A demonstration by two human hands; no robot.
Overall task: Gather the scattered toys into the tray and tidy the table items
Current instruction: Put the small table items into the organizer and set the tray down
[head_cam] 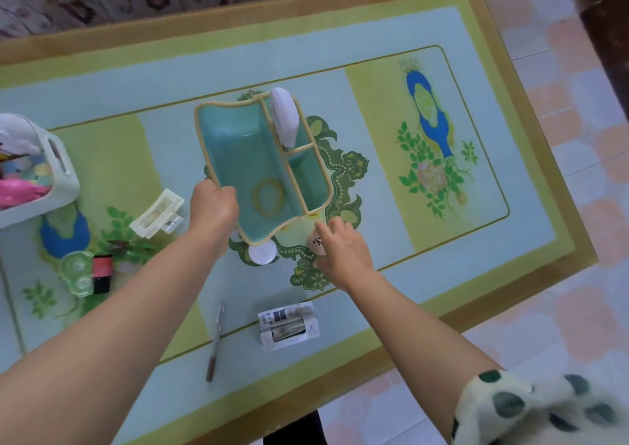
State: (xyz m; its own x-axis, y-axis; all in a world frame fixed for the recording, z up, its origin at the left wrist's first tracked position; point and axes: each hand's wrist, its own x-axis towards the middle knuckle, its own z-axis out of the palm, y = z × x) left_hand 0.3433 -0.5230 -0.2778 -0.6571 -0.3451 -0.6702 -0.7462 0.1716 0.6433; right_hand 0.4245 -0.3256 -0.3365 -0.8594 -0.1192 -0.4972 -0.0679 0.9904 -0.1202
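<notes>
1. Left hand [212, 203] gripped the lower left rim of the teal tray [238, 151], with its fingers curled over the beige edge.
2. Right hand [343, 247] sat just below the tray's lower right corner, its thumb and bent fingers closed round a small pale ball [315, 240] with black marks.
3. That tray stood at the middle of the frame over the desk [531, 179]; whether it was lifted could not be told.
4. Its big left compartment held a yellow coiled hair tie [269, 194], and its upper right compartment held a white gadget [284, 117].
5. A white round lid [261, 253] lay just beside the tray's bottom edge.
6. At the left edge of the frame stood a white basket [64, 168] with a pink toy [20, 191] inside.
7. Between basket and tray lay a cream hair clip [158, 213]; at lower left a green glass piece [78, 272] touched a red-and-black tube [102, 271].
8. Toward the bottom lay a slim knife [216, 339] and, near it, a small printed box [289, 325].
</notes>
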